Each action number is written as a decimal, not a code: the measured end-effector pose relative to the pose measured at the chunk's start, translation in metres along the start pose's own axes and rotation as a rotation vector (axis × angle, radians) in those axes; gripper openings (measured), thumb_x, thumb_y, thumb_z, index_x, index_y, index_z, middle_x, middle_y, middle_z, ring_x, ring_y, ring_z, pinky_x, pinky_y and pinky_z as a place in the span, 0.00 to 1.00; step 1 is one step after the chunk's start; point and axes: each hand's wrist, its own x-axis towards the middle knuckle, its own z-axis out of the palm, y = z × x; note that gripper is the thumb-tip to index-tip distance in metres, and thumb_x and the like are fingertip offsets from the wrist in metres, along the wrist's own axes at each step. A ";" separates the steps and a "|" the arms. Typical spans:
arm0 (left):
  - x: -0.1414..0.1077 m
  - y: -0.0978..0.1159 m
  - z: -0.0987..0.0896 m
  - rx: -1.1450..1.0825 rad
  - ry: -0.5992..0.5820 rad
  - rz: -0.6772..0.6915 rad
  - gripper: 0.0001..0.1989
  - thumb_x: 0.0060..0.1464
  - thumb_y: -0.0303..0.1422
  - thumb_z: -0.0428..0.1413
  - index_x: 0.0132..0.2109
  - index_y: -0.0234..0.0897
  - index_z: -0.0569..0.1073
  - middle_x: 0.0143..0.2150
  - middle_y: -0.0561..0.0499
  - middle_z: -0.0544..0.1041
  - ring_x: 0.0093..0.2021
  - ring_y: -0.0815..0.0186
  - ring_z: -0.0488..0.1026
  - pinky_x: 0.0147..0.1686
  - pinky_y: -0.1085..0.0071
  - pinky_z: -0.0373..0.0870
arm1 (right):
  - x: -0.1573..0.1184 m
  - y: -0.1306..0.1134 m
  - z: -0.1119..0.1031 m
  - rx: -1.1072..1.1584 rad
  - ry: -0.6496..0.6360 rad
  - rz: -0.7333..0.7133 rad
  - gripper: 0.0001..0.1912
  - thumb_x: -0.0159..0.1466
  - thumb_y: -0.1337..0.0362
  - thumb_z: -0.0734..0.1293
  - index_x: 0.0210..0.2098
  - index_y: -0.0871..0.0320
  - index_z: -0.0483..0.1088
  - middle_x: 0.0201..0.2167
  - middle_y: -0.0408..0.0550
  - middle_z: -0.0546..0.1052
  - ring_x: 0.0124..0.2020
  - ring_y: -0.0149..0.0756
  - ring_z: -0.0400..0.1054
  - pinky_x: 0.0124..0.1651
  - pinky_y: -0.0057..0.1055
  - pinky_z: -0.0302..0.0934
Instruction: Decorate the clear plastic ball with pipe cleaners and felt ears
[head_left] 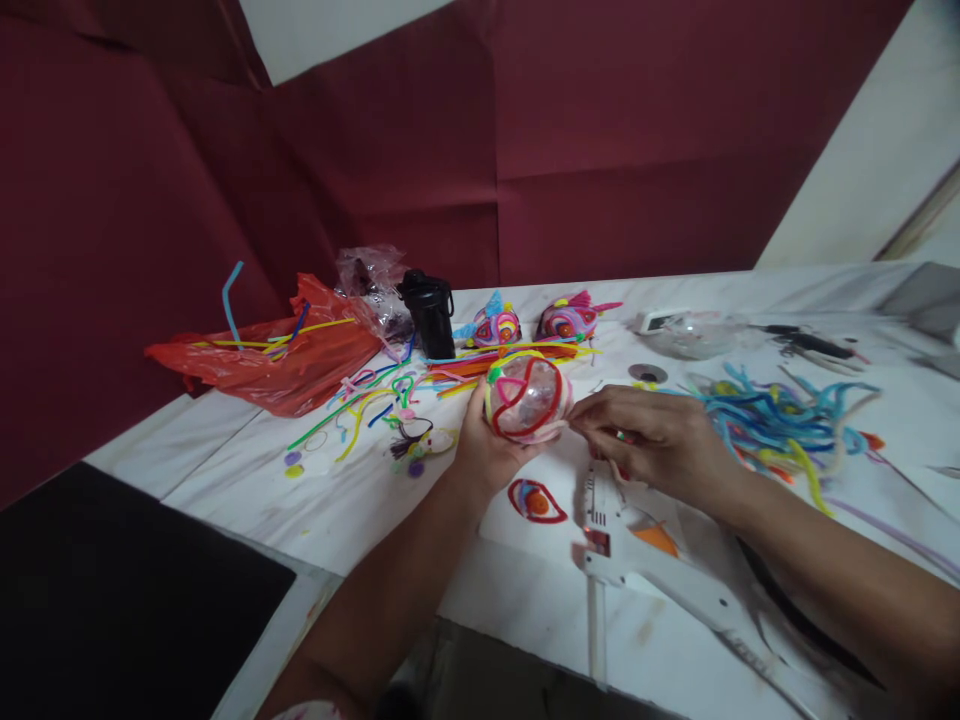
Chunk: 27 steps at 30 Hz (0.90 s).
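My left hand point(484, 450) cups a clear plastic ball point(534, 395) from the left and below. Red, pink and green pipe cleaners outline shapes on the ball. At the ball's right edge, the fingers of my right hand point(637, 425) are pinched on a pale pink pipe cleaner point(553, 432) that lies along the lower side; its end is hidden by the fingers. Below the ball, an eye shape point(537, 501) of coiled pipe cleaners with a red outline lies on the table. A white glue gun point(660, 570) with a glue stick lies under my right forearm.
Two colourful pipe-cleaner fish point(495, 326) stand at the back beside a black bottle point(430, 315). A red plastic bag point(277, 360) and loose pipe cleaners are at left. Blue pipe cleaners point(780, 415), a clear plastic piece point(690, 335) and black-handled pliers point(817, 345) lie at right.
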 end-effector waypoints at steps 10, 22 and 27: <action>-0.002 0.001 0.004 0.007 0.058 0.014 0.28 0.61 0.51 0.50 0.59 0.36 0.72 0.52 0.40 0.80 0.53 0.48 0.77 0.52 0.46 0.74 | 0.007 0.011 -0.003 -0.172 -0.117 -0.180 0.13 0.68 0.75 0.59 0.36 0.57 0.74 0.34 0.50 0.79 0.37 0.36 0.73 0.38 0.30 0.68; -0.001 0.000 0.002 0.006 0.051 0.059 0.29 0.58 0.48 0.56 0.60 0.37 0.70 0.51 0.40 0.80 0.53 0.48 0.76 0.54 0.47 0.73 | 0.015 0.008 -0.003 -0.222 -0.165 -0.123 0.13 0.68 0.75 0.61 0.36 0.60 0.76 0.35 0.52 0.78 0.34 0.36 0.74 0.35 0.29 0.66; 0.000 0.000 0.002 0.015 0.063 0.063 0.27 0.59 0.47 0.55 0.59 0.37 0.72 0.52 0.41 0.80 0.53 0.48 0.76 0.53 0.48 0.73 | 0.013 0.011 0.001 -0.214 -0.124 -0.091 0.11 0.67 0.74 0.63 0.32 0.60 0.75 0.35 0.53 0.76 0.33 0.36 0.73 0.35 0.29 0.65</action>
